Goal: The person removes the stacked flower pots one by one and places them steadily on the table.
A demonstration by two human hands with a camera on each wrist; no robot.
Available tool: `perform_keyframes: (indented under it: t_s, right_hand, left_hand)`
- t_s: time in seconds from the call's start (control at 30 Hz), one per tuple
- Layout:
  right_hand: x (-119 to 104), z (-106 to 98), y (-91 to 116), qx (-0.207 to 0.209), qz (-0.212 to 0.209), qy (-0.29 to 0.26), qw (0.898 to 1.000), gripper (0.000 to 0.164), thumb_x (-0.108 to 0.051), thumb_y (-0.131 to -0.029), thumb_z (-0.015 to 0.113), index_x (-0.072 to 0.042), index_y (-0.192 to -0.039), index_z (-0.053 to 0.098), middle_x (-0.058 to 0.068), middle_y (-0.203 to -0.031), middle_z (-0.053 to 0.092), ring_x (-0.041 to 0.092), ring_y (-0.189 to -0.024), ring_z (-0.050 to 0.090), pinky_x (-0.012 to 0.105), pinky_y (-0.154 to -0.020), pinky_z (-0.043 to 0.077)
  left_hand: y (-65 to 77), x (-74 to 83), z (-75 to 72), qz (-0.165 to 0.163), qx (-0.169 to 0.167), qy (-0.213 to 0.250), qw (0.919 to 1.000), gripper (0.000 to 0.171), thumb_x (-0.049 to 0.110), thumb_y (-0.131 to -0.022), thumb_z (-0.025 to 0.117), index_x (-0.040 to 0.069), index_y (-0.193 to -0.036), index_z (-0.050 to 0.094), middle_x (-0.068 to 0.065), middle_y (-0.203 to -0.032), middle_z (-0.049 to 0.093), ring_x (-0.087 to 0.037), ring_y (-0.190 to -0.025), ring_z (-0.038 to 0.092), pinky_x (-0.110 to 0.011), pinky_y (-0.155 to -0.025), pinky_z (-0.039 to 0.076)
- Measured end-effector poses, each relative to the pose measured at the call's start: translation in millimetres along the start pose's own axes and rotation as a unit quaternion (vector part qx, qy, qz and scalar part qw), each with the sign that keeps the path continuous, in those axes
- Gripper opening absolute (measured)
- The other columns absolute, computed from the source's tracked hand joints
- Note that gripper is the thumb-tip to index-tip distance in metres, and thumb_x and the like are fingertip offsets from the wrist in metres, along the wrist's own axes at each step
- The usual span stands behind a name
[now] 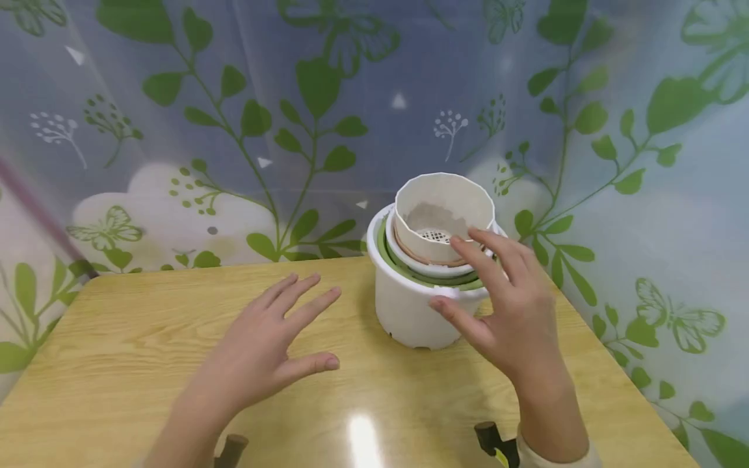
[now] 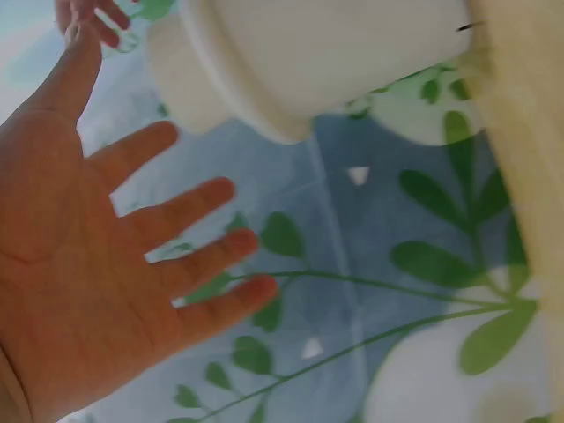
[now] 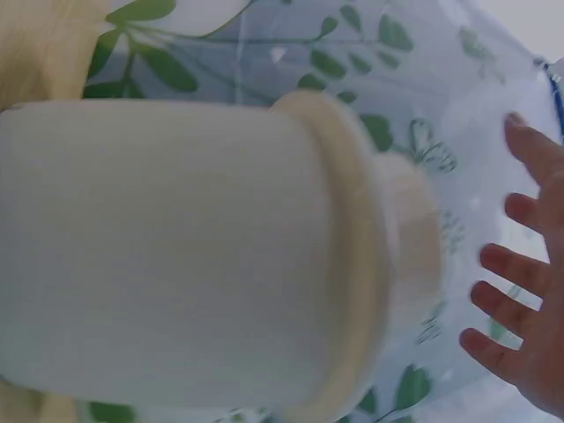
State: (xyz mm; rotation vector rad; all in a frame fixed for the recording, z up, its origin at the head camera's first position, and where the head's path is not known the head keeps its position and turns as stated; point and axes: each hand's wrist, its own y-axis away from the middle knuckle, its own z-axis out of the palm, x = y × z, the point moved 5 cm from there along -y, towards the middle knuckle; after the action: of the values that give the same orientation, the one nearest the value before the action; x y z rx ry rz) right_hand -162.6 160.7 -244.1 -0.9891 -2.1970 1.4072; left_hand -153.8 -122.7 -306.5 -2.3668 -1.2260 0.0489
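A stack of nested plant pots stands on the wooden table. Its outermost is a large white pot (image 1: 409,315); inside sit a green pot (image 1: 383,244), a smaller white pot and a terracotta-coloured one. The innermost cream pot (image 1: 445,201) rises above the rest and has a mesh bottom. My right hand (image 1: 512,299) hovers over the stack's near right side, fingers spread; the right wrist view shows a gap between fingers and pots. Left of the stack, my left hand (image 1: 275,338) is held in the air, fingers spread, holding nothing.
The wooden table (image 1: 146,351) spans the foreground, with a bright light reflection near its front. Behind and to the right hangs a curtain (image 1: 363,117) printed with leaves and butterflies. Dark strap parts (image 1: 494,442) show by both wrists.
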Motion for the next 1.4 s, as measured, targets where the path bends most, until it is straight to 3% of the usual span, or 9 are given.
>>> perform_keyframes:
  t_s: [0.13, 0.33, 0.53, 0.7, 0.8, 0.93, 1.17, 1.27, 1.4]
  right_hand:
    - [32, 4, 11, 0.042, 0.049, -0.014, 0.998, 0.078, -0.07, -0.083, 0.064, -0.008, -0.131, 0.062, 0.021, -0.134, 0.058, 0.042, -0.119, 0.054, 0.053, -0.096, 0.04]
    - [72, 24, 28, -0.006, 0.096, -0.056, 0.994, 0.103, -0.081, -0.07, 0.066, -0.011, -0.144, 0.048, 0.018, -0.151, 0.043, 0.042, -0.137, 0.04, 0.064, -0.105, 0.033]
    - [94, 35, 44, -0.046, 0.064, -0.104, 0.991, 0.117, -0.079, -0.064, 0.072, -0.004, -0.147, 0.041, 0.019, -0.153, 0.038, 0.038, -0.14, 0.036, 0.053, -0.113, 0.031]
    - [100, 30, 43, -0.044, 0.037, -0.14, 0.988, 0.123, -0.076, -0.061, 0.075, 0.006, -0.145, 0.037, 0.024, -0.149, 0.041, 0.036, -0.139, 0.039, 0.042, -0.117, 0.028]
    - [95, 26, 38, -0.04, 0.033, -0.168, 0.984, 0.119, -0.069, -0.064, 0.08, 0.01, -0.14, 0.034, 0.03, -0.143, 0.044, 0.038, -0.136, 0.041, 0.038, -0.117, 0.029]
    - [98, 18, 35, -0.017, 0.025, -0.17, 0.985, 0.1, -0.06, -0.069, 0.083, 0.012, -0.122, 0.038, 0.035, -0.123, 0.047, 0.04, -0.12, 0.047, 0.032, -0.112, 0.035]
    - [123, 19, 49, -0.01, 0.034, -0.126, 0.991, 0.066, -0.06, -0.069, 0.083, 0.0, -0.08, 0.058, 0.02, -0.095, 0.059, 0.032, -0.096, 0.051, 0.025, -0.1, 0.038]
    - [124, 20, 51, -0.013, 0.029, -0.122, 0.992, 0.058, -0.059, -0.07, 0.083, -0.005, -0.074, 0.062, 0.015, -0.09, 0.061, 0.03, -0.093, 0.052, 0.031, -0.107, 0.037]
    - [114, 22, 50, -0.013, 0.017, -0.127, 0.992, 0.055, -0.058, -0.074, 0.081, -0.006, -0.074, 0.064, 0.012, -0.084, 0.06, 0.027, -0.085, 0.048, 0.027, -0.096, 0.038]
  left_hand:
    - [-6.7, -5.8, 13.4, 0.015, 0.02, 0.068, 0.9974, 0.072, 0.06, -0.089, 0.064, 0.035, -0.151, 0.04, -0.001, -0.154, 0.042, -0.029, -0.141, 0.04, -0.057, -0.107, 0.04]
    - [-12.5, -12.1, 20.8, 0.021, 0.079, 0.142, 0.9864, 0.063, 0.044, -0.088, 0.075, 0.029, -0.145, 0.051, 0.002, -0.148, 0.047, -0.022, -0.136, 0.045, -0.049, -0.107, 0.041]
    - [-23.2, -7.8, 29.4, 0.064, 0.139, 0.164, 0.9744, 0.053, 0.035, -0.086, 0.078, 0.023, -0.135, 0.061, 0.001, -0.14, 0.055, -0.022, -0.128, 0.051, -0.045, -0.102, 0.044]
    - [-40.2, -1.4, 38.9, 0.099, 0.146, 0.151, 0.9728, 0.051, 0.035, -0.087, 0.077, 0.021, -0.134, 0.062, -0.003, -0.138, 0.056, -0.026, -0.128, 0.051, -0.045, -0.103, 0.045]
    - [-47.4, -1.7, 44.4, 0.107, 0.141, 0.129, 0.9757, 0.053, 0.036, -0.088, 0.076, 0.022, -0.136, 0.06, -0.004, -0.14, 0.055, -0.027, -0.131, 0.049, -0.046, -0.106, 0.043]
    - [-57.0, 3.0, 48.5, 0.131, 0.155, 0.119, 0.9719, 0.051, 0.036, -0.088, 0.075, 0.022, -0.135, 0.061, -0.006, -0.141, 0.054, -0.029, -0.132, 0.048, -0.046, -0.107, 0.043]
    - [-75.8, 18.6, 52.1, 0.166, 0.172, 0.092, 0.9666, 0.05, 0.03, -0.087, 0.076, 0.021, -0.134, 0.061, -0.01, -0.14, 0.054, -0.035, -0.134, 0.047, -0.044, -0.115, 0.035]
    - [-82.7, 25.5, 53.2, 0.176, 0.181, 0.077, 0.9646, 0.052, 0.029, -0.085, 0.079, 0.021, -0.133, 0.062, -0.009, -0.138, 0.056, -0.036, -0.134, 0.047, -0.045, -0.116, 0.032]
    - [-87.7, 31.1, 57.2, 0.186, 0.182, 0.07, 0.9631, 0.049, 0.028, -0.083, 0.08, 0.022, -0.13, 0.064, -0.007, -0.129, 0.06, -0.033, -0.13, 0.05, -0.044, -0.113, 0.035]
